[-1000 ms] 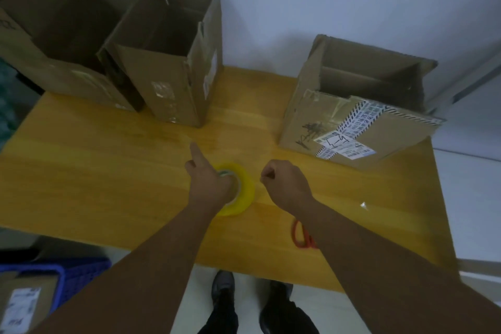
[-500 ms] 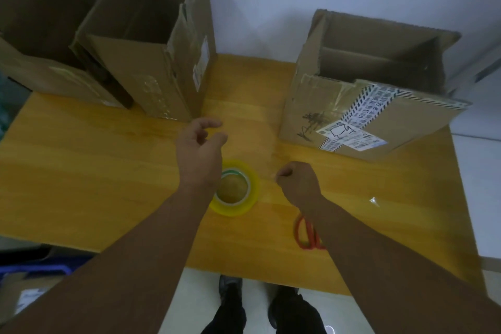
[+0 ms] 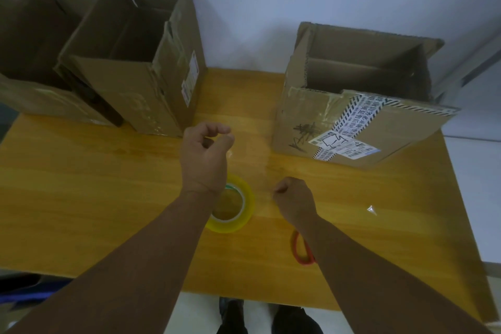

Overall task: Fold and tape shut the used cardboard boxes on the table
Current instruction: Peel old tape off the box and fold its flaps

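Note:
A yellow tape roll [image 3: 245, 214] lies flat on the wooden table [image 3: 95, 184], partly under my left wrist. My left hand [image 3: 204, 154] hovers beyond the roll, its thumb and forefinger pinched together. My right hand [image 3: 294, 198] is curled into a fist just right of the roll, thumb against forefinger. A faint clear tape strip [image 3: 252, 171] seems to stretch between the two hands. An open cardboard box [image 3: 141, 73] stands at the back left. A wider open box [image 3: 352, 106] with labels and striped tape stands at the back right.
A third large box [image 3: 29, 43] sits at the far left, against the tall one. Red-handled scissors [image 3: 299, 252] lie under my right forearm near the table's front edge. A small clear tape scrap [image 3: 372, 209] lies to the right. The boxes back onto the wall.
My left hand lifted off the tape roll, moved away toward the boxes and closed into a pinch. My right fist stayed beside the roll.

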